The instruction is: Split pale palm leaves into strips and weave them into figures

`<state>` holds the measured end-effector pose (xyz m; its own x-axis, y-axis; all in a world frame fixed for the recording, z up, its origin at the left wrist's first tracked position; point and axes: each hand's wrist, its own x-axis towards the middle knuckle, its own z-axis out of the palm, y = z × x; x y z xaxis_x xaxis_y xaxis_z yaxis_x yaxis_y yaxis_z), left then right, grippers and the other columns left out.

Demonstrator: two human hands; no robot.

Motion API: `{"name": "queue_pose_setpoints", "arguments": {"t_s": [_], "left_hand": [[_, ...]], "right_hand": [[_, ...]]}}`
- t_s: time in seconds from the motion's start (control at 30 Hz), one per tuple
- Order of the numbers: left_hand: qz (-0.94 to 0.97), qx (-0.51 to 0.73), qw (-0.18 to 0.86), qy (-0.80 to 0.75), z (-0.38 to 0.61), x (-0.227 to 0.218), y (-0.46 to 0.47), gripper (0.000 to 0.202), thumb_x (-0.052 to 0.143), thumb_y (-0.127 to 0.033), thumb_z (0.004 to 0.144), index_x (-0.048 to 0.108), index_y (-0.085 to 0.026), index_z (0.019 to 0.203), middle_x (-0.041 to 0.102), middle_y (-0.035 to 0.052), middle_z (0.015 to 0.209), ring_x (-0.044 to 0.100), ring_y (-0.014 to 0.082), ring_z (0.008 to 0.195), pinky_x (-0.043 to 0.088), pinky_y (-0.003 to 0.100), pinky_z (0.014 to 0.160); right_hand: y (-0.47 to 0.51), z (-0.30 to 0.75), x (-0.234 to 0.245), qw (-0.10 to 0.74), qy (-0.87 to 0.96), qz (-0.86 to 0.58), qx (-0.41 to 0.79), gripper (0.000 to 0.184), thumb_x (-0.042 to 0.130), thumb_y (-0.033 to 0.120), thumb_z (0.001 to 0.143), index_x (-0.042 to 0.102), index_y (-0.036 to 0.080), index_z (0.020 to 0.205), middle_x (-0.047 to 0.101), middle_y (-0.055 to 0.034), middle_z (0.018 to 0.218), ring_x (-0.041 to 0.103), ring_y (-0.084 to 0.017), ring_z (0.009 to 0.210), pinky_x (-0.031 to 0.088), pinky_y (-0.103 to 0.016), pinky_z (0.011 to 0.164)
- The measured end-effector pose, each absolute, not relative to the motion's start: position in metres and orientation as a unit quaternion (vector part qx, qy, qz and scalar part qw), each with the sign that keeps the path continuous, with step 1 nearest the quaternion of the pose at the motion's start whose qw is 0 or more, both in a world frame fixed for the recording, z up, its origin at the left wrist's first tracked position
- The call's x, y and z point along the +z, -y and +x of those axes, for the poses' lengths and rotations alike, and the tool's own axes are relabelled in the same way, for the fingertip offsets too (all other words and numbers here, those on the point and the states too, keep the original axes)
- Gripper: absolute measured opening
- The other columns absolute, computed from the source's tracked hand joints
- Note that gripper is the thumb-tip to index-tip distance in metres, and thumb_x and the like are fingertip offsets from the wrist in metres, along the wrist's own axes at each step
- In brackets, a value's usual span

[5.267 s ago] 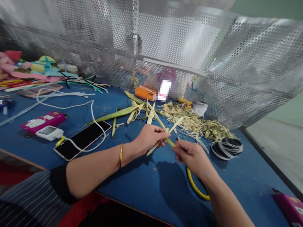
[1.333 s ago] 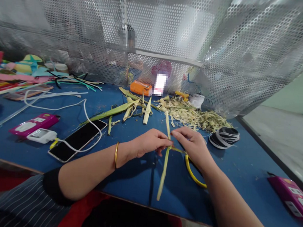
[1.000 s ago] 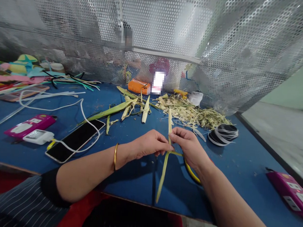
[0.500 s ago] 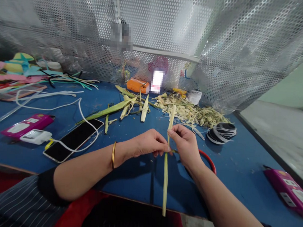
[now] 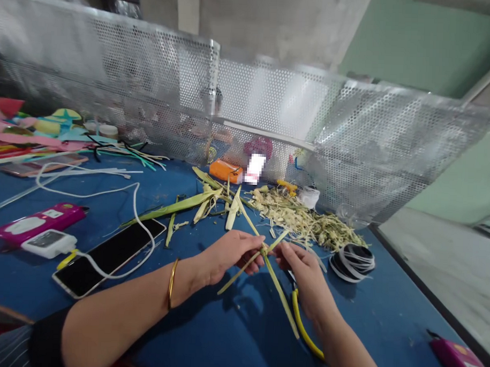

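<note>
Two narrow pale-green leaf strips (image 5: pixel 282 297) cross in front of me, one running from upper left to lower right, the other slanting behind my left fingers. My left hand (image 5: pixel 240 251), with a gold bangle on its wrist, pinches them near the crossing. Just to the right, my right hand (image 5: pixel 300 268) has thumb and fingers closed on the strips beside the crossing. Below the right palm hangs a tool with a curved yellow handle (image 5: pixel 304 330) and a dark metal part; its kind and how it is held are hidden by the hand.
A pile of leaf shavings (image 5: pixel 300 215) and larger leaf pieces (image 5: pixel 175 205) lie beyond my hands. A spool of white ribbon (image 5: pixel 351 262) sits to the right. On the left are a black phone (image 5: pixel 109 256), a white cable (image 5: pixel 135 206) and a purple power strip (image 5: pixel 40 224).
The view has tilted up. One upright strip showed before; now two show crossed between my hands. The tool's visible handle was red at the right wrist; now a yellow one shows below the palm.
</note>
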<state>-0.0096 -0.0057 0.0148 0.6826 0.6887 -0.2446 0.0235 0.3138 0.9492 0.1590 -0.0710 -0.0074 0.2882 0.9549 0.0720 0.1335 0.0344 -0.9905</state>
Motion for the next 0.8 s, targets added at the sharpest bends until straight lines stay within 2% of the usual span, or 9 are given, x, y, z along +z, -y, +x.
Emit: {"name": "queue_pose_setpoints", "arguments": {"t_s": [0.13,0.27,0.37,0.5,0.57,0.63,0.73,0.8], "left_hand": [[0.556,0.194,0.729,-0.349,-0.007,0.012,0.014,0.032,0.071,-0.045,0.072,0.068,-0.013,0.072,0.065,0.0023,0.063,0.054,0.0086,0.048,0.041,0.022,0.052],[0.552,0.191,0.731,-0.353,-0.004,0.007,0.018,0.026,0.073,-0.038,0.067,0.070,-0.013,0.067,0.062,0.0007,0.054,0.054,0.0092,0.047,0.042,0.022,0.052],[0.550,0.197,0.737,-0.339,-0.003,0.006,0.019,0.026,0.075,-0.037,0.063,0.070,-0.012,0.065,0.064,0.0021,0.054,0.056,0.0097,0.048,0.045,0.023,0.055],[0.526,0.216,0.747,-0.345,-0.004,0.008,0.018,0.025,0.076,-0.036,0.066,0.071,-0.011,0.066,0.066,0.0036,0.057,0.058,0.0107,0.050,0.048,0.025,0.058],[0.499,0.245,0.753,-0.352,-0.005,0.011,0.014,0.023,0.076,-0.034,0.067,0.072,-0.011,0.071,0.069,0.0043,0.062,0.061,0.0115,0.054,0.050,0.026,0.062],[0.469,0.281,0.759,-0.353,-0.007,0.015,0.010,0.018,0.076,-0.027,0.069,0.073,-0.012,0.076,0.072,0.0056,0.070,0.065,0.0129,0.062,0.052,0.026,0.068],[0.435,0.328,0.762,-0.350,-0.010,0.020,0.005,0.009,0.072,-0.015,0.071,0.072,-0.013,0.079,0.074,0.0072,0.081,0.069,0.0151,0.074,0.053,0.029,0.077],[0.426,0.343,0.760,-0.352,-0.010,0.022,0.004,0.009,0.070,-0.012,0.072,0.071,-0.013,0.081,0.074,0.0068,0.083,0.069,0.0150,0.075,0.053,0.029,0.078]], "right_hand": [[0.070,0.150,-0.012,0.565,0.420,-0.530,0.473,0.036,0.073,0.050,0.073,0.062,0.017,0.063,0.055,0.0009,0.060,0.046,-0.012,0.058,0.038,-0.025,0.059],[0.071,0.148,-0.016,0.578,0.430,-0.542,0.433,0.036,0.075,0.049,0.069,0.061,0.017,0.059,0.054,0.0011,0.056,0.046,-0.013,0.057,0.038,-0.026,0.059],[0.066,0.150,-0.021,0.583,0.446,-0.548,0.401,0.039,0.075,0.052,0.068,0.060,0.018,0.056,0.054,0.0008,0.054,0.047,-0.014,0.055,0.039,-0.028,0.058],[0.062,0.162,-0.019,0.577,0.460,-0.572,0.359,0.039,0.072,0.055,0.069,0.065,0.018,0.060,0.059,-0.0012,0.056,0.052,-0.016,0.056,0.042,-0.029,0.058],[0.066,0.170,-0.010,0.613,0.437,-0.597,0.277,0.037,0.071,0.055,0.071,0.070,0.018,0.073,0.066,-0.0037,0.068,0.058,-0.019,0.065,0.045,-0.030,0.063],[0.076,0.175,0.003,0.662,0.409,-0.611,0.145,0.032,0.067,0.050,0.078,0.071,0.019,0.086,0.068,-0.0047,0.080,0.060,-0.020,0.074,0.046,-0.031,0.069],[0.095,0.175,0.017,0.685,0.422,-0.590,-0.068,0.016,0.057,0.034,0.089,0.067,0.021,0.087,0.064,-0.0043,0.080,0.059,-0.019,0.076,0.045,-0.032,0.074],[0.102,0.169,0.018,0.638,0.516,-0.551,-0.151,0.009,0.059,0.025,0.088,0.066,0.022,0.082,0.063,-0.0037,0.078,0.058,-0.019,0.076,0.043,-0.032,0.074]]}}
